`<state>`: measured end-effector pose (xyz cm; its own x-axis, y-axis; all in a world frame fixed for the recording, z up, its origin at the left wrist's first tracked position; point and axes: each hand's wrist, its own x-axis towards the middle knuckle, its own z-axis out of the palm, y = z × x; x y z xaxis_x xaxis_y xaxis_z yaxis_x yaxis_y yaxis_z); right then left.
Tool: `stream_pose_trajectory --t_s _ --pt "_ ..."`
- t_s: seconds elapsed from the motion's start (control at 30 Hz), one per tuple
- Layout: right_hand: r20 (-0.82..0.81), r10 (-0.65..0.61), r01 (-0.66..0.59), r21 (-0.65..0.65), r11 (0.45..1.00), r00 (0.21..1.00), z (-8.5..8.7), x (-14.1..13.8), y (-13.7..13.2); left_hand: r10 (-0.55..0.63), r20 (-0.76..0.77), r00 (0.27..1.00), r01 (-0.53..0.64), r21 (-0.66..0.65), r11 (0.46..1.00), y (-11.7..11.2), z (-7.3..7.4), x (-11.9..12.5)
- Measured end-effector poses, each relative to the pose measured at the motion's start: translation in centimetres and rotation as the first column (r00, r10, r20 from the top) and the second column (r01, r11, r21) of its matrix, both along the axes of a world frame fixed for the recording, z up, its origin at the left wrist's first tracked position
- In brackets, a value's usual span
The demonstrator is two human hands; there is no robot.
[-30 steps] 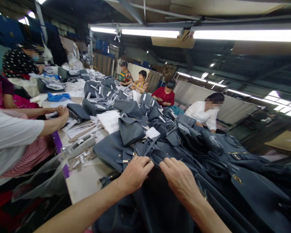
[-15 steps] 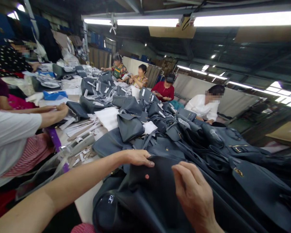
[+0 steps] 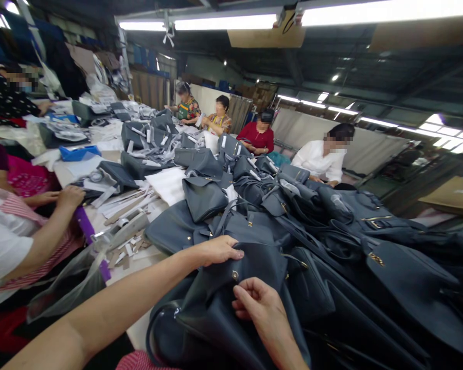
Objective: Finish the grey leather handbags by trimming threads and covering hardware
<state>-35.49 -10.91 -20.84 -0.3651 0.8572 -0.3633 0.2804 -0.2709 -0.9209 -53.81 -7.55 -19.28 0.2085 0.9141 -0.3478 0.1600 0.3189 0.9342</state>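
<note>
A dark blue-grey leather-look bag [image 3: 262, 264] lies right in front of me, its upper edge raised. My left hand [image 3: 221, 250] grips that edge, thumb on top and the other fingers hidden beneath the material. A round metal snap button [image 3: 235, 276] shows on the bag just below my left thumb. Close by, on the lower right of the snap, my right hand [image 3: 256, 300] is closed with thumb and fingers pinched together. Whatever may be between those fingertips is too small to make out.
Similar bags [image 3: 405, 272] are heaped to the right and ahead. Paper strips [image 3: 129, 203] and scraps cover the table on the left, near a blue tray [image 3: 80, 152]. Several people sit around the table; one in a white sleeve [image 3: 7, 241] works close on my left.
My right hand has moved left and down to the snap. The pinkish-red dot there has gone and bare metal shows. My left hand keeps its grip on the bag's edge.
</note>
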Motion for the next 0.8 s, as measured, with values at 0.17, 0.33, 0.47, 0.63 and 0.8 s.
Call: stream_pose_trajectory --t_s 0.17,0.33,0.47,0.63,0.8 --pt "0.018 -0.040 0.041 -0.037 0.999 0.999 0.2 -0.8 0.1 0.007 -0.038 0.999 -0.006 0.031 1.000 0.3 -0.7 0.2" --pt "-0.029 -0.093 0.089 -0.120 0.989 0.995 0.4 -1.2 0.3 0.021 -0.088 0.996 -0.015 0.065 0.998 0.0 -0.6 0.4" --pt "-0.018 -0.089 0.089 -0.003 0.996 0.996 -0.8 -1.4 0.6 0.022 -0.101 0.995 -0.013 0.086 0.996 -0.1 -0.7 0.7" --pt "-0.110 -0.125 0.140 0.140 0.980 0.986 0.7 -2.0 1.3 0.041 -0.111 0.993 -0.030 0.101 0.994 0.0 -1.1 0.7" --pt "-0.274 0.336 -0.333 0.057 0.941 0.901 5.0 2.0 1.3 0.016 -0.003 1.000 -0.016 0.037 0.999 -0.5 -0.9 0.0"
